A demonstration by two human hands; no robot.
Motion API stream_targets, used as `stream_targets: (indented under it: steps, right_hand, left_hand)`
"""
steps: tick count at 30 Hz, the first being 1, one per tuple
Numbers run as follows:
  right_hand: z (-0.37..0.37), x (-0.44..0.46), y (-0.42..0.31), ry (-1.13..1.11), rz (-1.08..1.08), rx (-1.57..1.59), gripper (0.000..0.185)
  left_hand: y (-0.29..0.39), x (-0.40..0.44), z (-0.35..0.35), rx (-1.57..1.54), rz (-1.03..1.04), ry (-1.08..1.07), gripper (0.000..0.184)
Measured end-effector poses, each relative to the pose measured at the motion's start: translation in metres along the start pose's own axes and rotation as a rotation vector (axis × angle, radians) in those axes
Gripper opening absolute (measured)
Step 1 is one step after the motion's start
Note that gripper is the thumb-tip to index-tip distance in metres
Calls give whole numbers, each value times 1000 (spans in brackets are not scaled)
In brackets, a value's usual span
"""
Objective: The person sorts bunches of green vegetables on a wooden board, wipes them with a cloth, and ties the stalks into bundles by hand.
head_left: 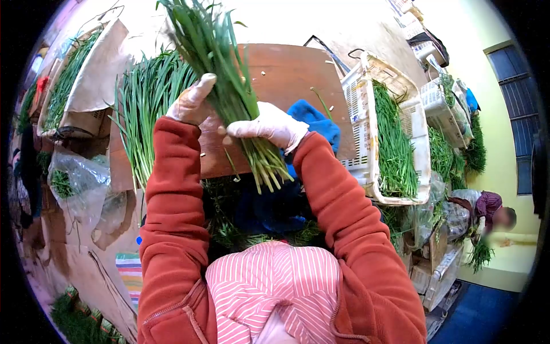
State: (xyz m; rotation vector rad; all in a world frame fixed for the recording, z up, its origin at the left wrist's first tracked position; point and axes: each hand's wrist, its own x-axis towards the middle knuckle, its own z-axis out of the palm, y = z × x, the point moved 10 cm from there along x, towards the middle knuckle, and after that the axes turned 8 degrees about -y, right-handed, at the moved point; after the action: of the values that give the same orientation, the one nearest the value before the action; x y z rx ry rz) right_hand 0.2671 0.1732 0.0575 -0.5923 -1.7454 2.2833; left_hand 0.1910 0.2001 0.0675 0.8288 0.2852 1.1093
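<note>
The bunch (232,92) is held over the board (292,74), its long axis laid from 11 o'clock, leaves, to 5 o'clock, stems. It is gripped by the right hand (272,126), the nearer to the stem ends. From the left hand (192,103) it lies at 3 o'clock; whether those fingers are closed cannot be told.

Under the grip I have a brown wooden tabletop (298,74); beyond it, the pale floor (286,22) washes out almost to white in strong light. Far right of the grip, I get a pale yellow-green wall (496,166) with a dark, barred window (515,109); nearer to me on that side is a blue surface (484,315) I can't identify.
</note>
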Motion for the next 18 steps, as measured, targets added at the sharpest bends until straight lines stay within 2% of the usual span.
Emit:
stream_targets:
  steps: [2,4,5,7,8,9,10,11,12,14,15,16,18]
  right_hand:
    - [20,1,11,-110,79,173,44]
    - [18,0,21,-124,139,212,50]
    - [14,-3,24,-121,139,214,50]
    - [-18,-12,24,40,138,-146,55]
    - [-38,-22,7,146,-7,-236,68]
    - [-56,-40,-3,229,20,-225,75]
    - [-98,-64,-13,465,55,-753,85]
    - [-135,-84,-2,627,87,-1066,91]
    - [-151,-104,12,745,243,-1248,91]
    - [-135,-115,44,727,457,-1560,84]
    - [-142,-120,54,689,504,-1370,80]
    - [-149,-125,62,643,545,-1184,75]
    - [-154,-157,70,703,424,-1059,61]
  left_hand:
    - [-5,1,16,-128,120,11,72]
    - [-12,3,6,-156,137,108,70]
    - [-17,8,-3,-135,158,55,68]
    - [-22,15,-7,-208,213,35,61]
    - [-24,11,-13,-238,186,141,56]
    - [-26,11,-26,-245,194,194,52]
    - [-27,12,-44,-251,204,248,47]
    - [-24,12,-57,-295,254,265,39]
    - [-21,8,-62,-352,284,329,34]
    - [-23,-4,-85,-304,188,636,25]
    - [-33,6,-102,-482,222,488,21]
    - [-36,1,-121,-398,200,587,20]
    - [-46,-1,-136,-398,142,587,21]
